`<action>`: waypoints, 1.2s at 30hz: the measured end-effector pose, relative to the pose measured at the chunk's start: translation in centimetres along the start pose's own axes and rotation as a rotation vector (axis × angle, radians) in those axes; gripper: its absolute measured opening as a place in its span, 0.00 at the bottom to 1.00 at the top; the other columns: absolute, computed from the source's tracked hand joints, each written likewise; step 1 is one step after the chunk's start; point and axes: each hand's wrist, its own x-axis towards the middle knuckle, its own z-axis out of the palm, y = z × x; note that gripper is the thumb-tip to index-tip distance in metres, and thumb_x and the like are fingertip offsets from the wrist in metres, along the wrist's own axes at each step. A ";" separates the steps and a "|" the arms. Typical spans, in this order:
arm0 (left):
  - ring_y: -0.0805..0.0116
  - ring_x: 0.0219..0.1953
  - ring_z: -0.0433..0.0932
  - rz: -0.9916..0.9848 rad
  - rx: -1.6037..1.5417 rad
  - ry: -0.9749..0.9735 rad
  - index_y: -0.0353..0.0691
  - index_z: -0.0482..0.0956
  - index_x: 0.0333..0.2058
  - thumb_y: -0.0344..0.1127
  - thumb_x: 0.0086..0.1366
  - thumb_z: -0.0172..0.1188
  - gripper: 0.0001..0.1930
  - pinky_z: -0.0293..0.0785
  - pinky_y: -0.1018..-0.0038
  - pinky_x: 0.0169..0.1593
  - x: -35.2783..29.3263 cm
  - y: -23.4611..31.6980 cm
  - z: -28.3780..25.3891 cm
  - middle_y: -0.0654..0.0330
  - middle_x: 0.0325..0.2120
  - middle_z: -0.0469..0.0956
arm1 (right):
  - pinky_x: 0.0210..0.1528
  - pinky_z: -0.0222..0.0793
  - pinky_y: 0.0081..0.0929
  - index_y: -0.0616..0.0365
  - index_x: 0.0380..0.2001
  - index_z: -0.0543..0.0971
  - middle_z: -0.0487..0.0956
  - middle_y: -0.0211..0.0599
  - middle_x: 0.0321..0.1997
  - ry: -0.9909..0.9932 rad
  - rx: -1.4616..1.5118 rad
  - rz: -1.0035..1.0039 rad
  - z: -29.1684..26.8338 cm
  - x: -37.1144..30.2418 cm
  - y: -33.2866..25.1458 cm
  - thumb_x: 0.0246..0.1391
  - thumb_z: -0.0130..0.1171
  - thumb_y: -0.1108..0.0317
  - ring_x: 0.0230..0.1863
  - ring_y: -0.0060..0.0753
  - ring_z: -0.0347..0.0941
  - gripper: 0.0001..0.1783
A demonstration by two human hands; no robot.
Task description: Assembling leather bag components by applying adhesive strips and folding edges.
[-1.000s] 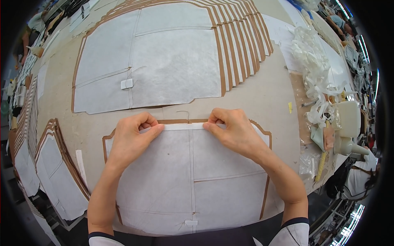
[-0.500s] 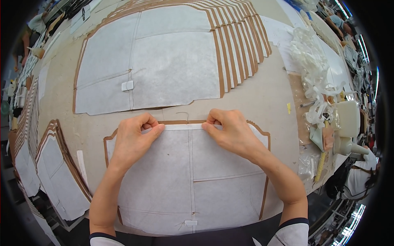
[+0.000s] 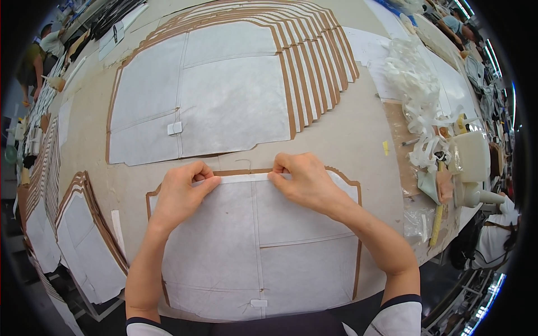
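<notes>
A greyish-white backed panel [image 3: 210,246] with a brown border and stitched seams lies flat before me on the table. Along its far edge runs a narrow white strip [image 3: 244,178]. My left hand [image 3: 180,193] pinches the strip between thumb and curled fingers, left of the middle seam. On the other side of that seam, my right hand [image 3: 307,182] has the strip in a similar pinch. Both hands rest over the panel's far edge, and the strip's ends are hidden under them. A small white tab [image 3: 259,303] sits near the panel's close edge.
Beyond my hands is a fanned stack of similar panels [image 3: 235,101]. More panels [image 3: 89,241] stand at the left. At the right lie tangled white strips [image 3: 414,84], a pale plastic container [image 3: 472,157] and a yellow-handled brush [image 3: 437,227]. People appear at the far edges.
The whole view has shifted slightly, with the panels sitting a little lower in it. Both hands keep their pinch on the strip at nearly the same places.
</notes>
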 end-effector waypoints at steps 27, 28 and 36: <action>0.52 0.58 0.74 0.703 0.526 0.270 0.30 0.78 0.51 0.25 0.52 0.68 0.25 0.73 0.62 0.57 -4.1 0.5 7.4 0.51 0.54 0.77 | 0.34 0.70 0.38 0.66 0.30 0.79 0.80 0.49 0.24 0.039 -0.086 -0.066 -0.2 -0.7 1.2 0.57 0.62 0.66 0.28 0.44 0.78 0.11; 0.52 0.58 0.74 0.706 0.527 0.266 0.30 0.78 0.51 0.25 0.52 0.68 0.25 0.73 0.62 0.57 -4.2 0.5 7.3 0.51 0.54 0.77 | 0.35 0.71 0.36 0.66 0.31 0.79 0.80 0.48 0.25 0.039 -0.049 -0.088 -1.4 -1.5 1.7 0.58 0.62 0.66 0.28 0.43 0.78 0.11; 0.53 0.59 0.73 0.705 0.560 0.207 0.31 0.77 0.53 0.28 0.51 0.70 0.28 0.70 0.58 0.60 -3.9 0.6 7.0 0.51 0.57 0.75 | 0.28 0.67 0.33 0.65 0.31 0.80 0.79 0.43 0.23 0.073 0.138 0.202 -7.5 -7.5 3.2 0.61 0.59 0.67 0.22 0.41 0.72 0.10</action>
